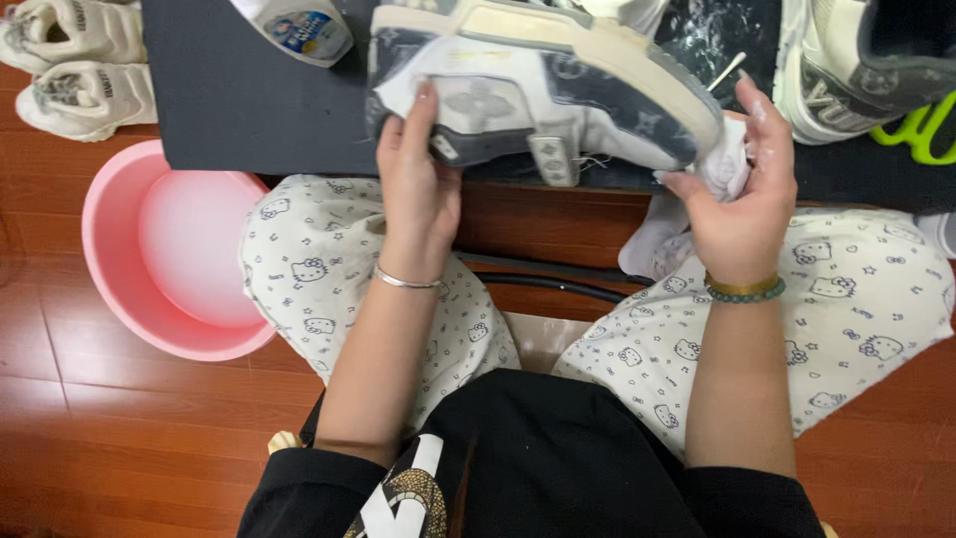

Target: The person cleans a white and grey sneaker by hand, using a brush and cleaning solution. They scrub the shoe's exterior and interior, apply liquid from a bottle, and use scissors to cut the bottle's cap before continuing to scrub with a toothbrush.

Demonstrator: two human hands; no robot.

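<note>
Both grips clamp the grey-and-white sneaker [543,85]: left hand [416,189] one end, right hand [742,204] with cloth [727,164].

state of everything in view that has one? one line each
Grey-and-white sneaker: tipped on its side, sole up, held over the dark mat.
Left hand: grip closed on the sneaker's side.
Right hand: closed on a white cloth, at the sneaker's end.
Round pink plastic basin: upright on the floor, holding cloudy water.
Pair of white sneakers: on the floor, untouched.
</note>
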